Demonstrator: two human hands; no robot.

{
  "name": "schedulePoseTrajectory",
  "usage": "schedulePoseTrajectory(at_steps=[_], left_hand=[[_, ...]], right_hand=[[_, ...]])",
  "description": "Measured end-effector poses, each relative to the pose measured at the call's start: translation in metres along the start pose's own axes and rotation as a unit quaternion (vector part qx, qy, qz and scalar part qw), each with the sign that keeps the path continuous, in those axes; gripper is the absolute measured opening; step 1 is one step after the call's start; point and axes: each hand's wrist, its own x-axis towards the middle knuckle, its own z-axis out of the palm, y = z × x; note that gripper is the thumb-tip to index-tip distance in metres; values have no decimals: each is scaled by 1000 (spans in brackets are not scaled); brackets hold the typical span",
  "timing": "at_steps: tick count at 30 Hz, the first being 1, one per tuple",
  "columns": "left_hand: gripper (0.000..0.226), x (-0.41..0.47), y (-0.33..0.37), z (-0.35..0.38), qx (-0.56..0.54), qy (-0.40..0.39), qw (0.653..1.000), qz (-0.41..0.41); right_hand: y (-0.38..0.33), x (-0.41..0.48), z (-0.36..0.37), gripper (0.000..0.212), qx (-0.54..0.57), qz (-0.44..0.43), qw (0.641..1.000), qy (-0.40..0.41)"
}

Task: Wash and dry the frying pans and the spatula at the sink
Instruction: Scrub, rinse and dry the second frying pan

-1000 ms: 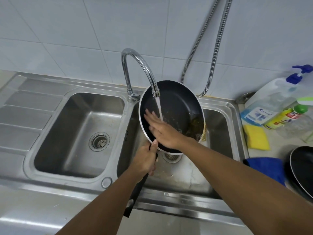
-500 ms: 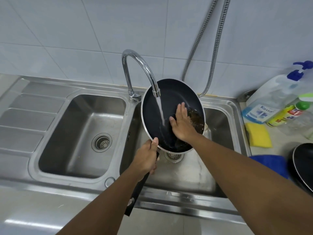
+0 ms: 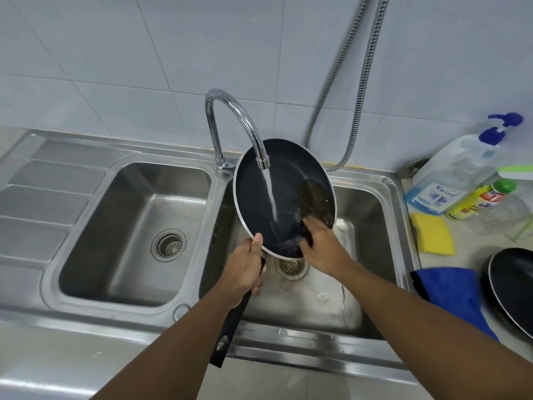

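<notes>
Home kitchen: steel double sink (image 3: pixel 383 180), tiled wall (image 3: pixel 115 53), dish soap bottles (image 3: pixel 450 174).

Frying pan (image 3: pixel 271 180), centre frame: black inside, thin silver-white rim, brown greasy patch (image 3: pixel 314 197) on its right side, black handle (image 3: pixel 230 327). Sink (image 3: pixel 86 301): brushed steel grey, ribbed lines at left. Tap (image 3: pixel 230 111): shiny chrome. Hose (image 3: pixel 372 47), upper right: chrome, ringed pattern. Wall (image 3: pixel 115 53): pale blue-white tiles, grey grout grid. Right side: yellow sponge (image 3: pixel 432 235), bright blue cloth (image 3: pixel 450 287), second pan (image 3: pixel 513 281) black with pale rim, clear bottle (image 3: pixel 450 174) with blue pump and blue-white label, yellow bottle (image 3: pixel 478 200) with green cap, red print.
</notes>
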Motion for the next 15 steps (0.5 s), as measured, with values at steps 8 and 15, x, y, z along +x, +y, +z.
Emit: schedulePoseTrajectory(at_steps=[8,15], left_hand=[[37,-6,0,9,-12,-11,1000,-9],[46,0,-1,2,-10,-5,1000,-15]], right_hand=[[-25,64,-18,70,45,77,994,-69],[-39,38,9,72,11,-195,973,-120]])
